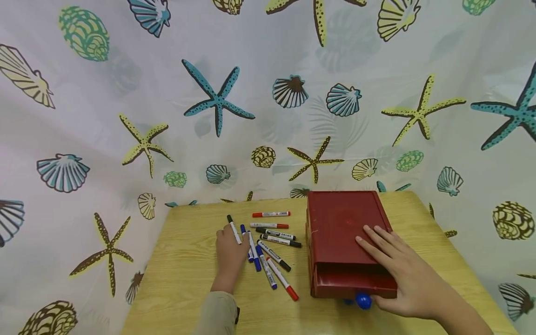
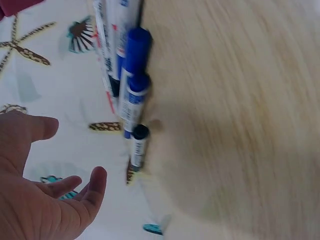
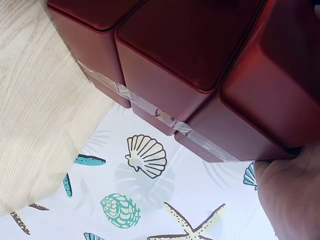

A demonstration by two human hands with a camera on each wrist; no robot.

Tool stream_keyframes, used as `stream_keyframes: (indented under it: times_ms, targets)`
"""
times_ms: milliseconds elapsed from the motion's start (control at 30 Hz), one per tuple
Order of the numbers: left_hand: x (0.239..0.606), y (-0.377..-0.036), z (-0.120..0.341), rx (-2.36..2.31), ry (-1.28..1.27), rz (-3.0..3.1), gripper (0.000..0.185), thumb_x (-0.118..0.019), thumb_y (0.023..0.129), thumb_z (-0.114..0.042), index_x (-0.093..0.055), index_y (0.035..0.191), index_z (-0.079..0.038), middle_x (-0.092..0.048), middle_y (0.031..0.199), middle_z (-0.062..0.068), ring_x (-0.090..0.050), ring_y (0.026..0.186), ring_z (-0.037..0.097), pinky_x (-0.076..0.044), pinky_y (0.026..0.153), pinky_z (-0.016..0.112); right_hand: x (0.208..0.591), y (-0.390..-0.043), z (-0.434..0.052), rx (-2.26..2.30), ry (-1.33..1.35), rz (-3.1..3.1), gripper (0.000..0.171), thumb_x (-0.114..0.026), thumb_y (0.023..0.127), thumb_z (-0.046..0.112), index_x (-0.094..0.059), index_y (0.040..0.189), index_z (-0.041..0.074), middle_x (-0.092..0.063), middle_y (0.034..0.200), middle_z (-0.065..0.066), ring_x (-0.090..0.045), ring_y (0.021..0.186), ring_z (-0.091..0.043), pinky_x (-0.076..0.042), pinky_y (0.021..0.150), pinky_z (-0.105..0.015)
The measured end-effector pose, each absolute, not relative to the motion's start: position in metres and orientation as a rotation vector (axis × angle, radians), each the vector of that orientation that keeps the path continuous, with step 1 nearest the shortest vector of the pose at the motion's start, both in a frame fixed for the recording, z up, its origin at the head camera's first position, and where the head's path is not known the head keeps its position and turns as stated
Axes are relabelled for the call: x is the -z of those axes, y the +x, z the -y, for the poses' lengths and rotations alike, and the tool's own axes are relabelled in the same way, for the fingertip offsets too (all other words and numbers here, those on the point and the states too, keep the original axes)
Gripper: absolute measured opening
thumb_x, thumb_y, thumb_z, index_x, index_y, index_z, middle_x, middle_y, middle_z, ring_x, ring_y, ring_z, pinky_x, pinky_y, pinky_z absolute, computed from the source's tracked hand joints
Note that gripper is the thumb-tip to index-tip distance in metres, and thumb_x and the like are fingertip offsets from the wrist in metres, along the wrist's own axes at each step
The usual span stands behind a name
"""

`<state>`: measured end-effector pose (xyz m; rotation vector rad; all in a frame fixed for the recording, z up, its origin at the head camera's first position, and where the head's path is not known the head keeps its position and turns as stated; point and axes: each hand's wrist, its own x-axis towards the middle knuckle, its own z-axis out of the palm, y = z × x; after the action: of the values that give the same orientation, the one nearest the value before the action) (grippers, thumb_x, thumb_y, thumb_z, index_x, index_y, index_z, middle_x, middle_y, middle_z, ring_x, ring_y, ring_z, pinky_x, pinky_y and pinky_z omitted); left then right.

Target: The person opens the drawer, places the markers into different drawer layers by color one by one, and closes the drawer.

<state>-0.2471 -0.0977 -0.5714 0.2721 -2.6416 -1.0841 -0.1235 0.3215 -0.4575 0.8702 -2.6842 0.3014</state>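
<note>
Hands spread flat, left hand (image 1: 229, 253) on markers (image 1: 268, 242), right hand (image 1: 404, 274) pressing red box (image 1: 343, 223).

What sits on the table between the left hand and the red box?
In the head view, a loose cluster of markers lies between the left hand and the red box, with red, black and blue caps; the hand touches the nearest ones.

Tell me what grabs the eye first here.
The dark red box on the right of the wooden table, with the right hand flat on its lid. Left of it lies a scatter of markers, the left hand resting at their edge. A seashell-and-starfish curtain fills the background.
</note>
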Motion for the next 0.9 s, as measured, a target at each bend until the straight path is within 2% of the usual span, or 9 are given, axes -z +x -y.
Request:
stream_keyframes:
  times_ms: [267, 367, 500, 600, 767, 900]
  targets:
    - [0.582, -0.268, 0.119, 1.037, 0.439, 2.721, 0.070, -0.072, 0.097, -0.025, -0.043, 0.145, 0.018, -0.049, 0.132, 0.039, -0.057, 0.116, 0.057, -0.050, 0.100, 0.065, 0.459, -0.124, -0.321, -0.308, 0.871, 2.696, 0.118, -0.091, 0.068, 0.059, -0.037, 0.167, 0.025, -0.034, 0.173, -0.007, -0.029, 0.159, -0.034, 0.006, 0.128, -0.017]
    - [0.588, -0.272, 0.123, 1.023, 0.465, 2.760, 0.062, -0.071, 0.097, -0.024, -0.049, 0.137, 0.018, -0.052, 0.127, 0.037, -0.061, 0.111, 0.054, -0.053, 0.097, 0.063, 0.460, -0.124, -0.321, -0.312, 0.875, 2.701, 0.118, -0.091, 0.068, 0.059, -0.037, 0.167, 0.025, -0.034, 0.173, -0.006, -0.030, 0.159, -0.033, 0.006, 0.128, -0.016]
    - [0.597, -0.277, 0.125, 0.989, 0.445, 2.798, 0.042, -0.074, 0.096, -0.018, -0.058, 0.117, 0.015, -0.058, 0.113, 0.034, -0.065, 0.100, 0.047, -0.056, 0.087, 0.059, 0.460, -0.124, -0.321, -0.323, 0.867, 2.715, 0.118, -0.090, 0.068, 0.061, -0.036, 0.167, 0.026, -0.034, 0.174, -0.005, -0.029, 0.159, -0.033, 0.006, 0.127, -0.017]
    - [0.602, -0.281, 0.125, 0.990, 0.425, 2.814, 0.030, -0.074, 0.095, -0.014, -0.061, 0.108, 0.010, -0.061, 0.106, 0.029, -0.064, 0.093, 0.040, -0.055, 0.082, 0.055, 0.460, -0.124, -0.322, -0.329, 0.866, 2.717, 0.118, -0.090, 0.068, 0.061, -0.036, 0.167, 0.026, -0.033, 0.174, -0.006, -0.029, 0.159, -0.034, 0.006, 0.128, -0.017]
    - [0.603, -0.287, 0.124, 1.048, 0.378, 2.809, 0.012, -0.073, 0.086, -0.001, -0.064, 0.093, 0.005, -0.063, 0.087, 0.018, -0.057, 0.076, 0.029, -0.051, 0.065, 0.044, 0.459, -0.124, -0.324, -0.333, 0.856, 2.715, 0.119, -0.090, 0.067, 0.060, -0.036, 0.167, 0.026, -0.033, 0.174, -0.006, -0.029, 0.159, -0.034, 0.006, 0.128, -0.018]
    - [0.605, -0.287, 0.123, 1.049, 0.339, 2.839, 0.009, -0.068, 0.079, 0.006, -0.063, 0.084, 0.001, -0.062, 0.078, 0.013, -0.053, 0.068, 0.025, -0.045, 0.058, 0.037, 0.458, -0.123, -0.326, -0.334, 0.851, 2.720, 0.118, -0.090, 0.067, 0.059, -0.036, 0.167, 0.026, -0.033, 0.174, -0.006, -0.029, 0.159, -0.034, 0.007, 0.128, -0.018]
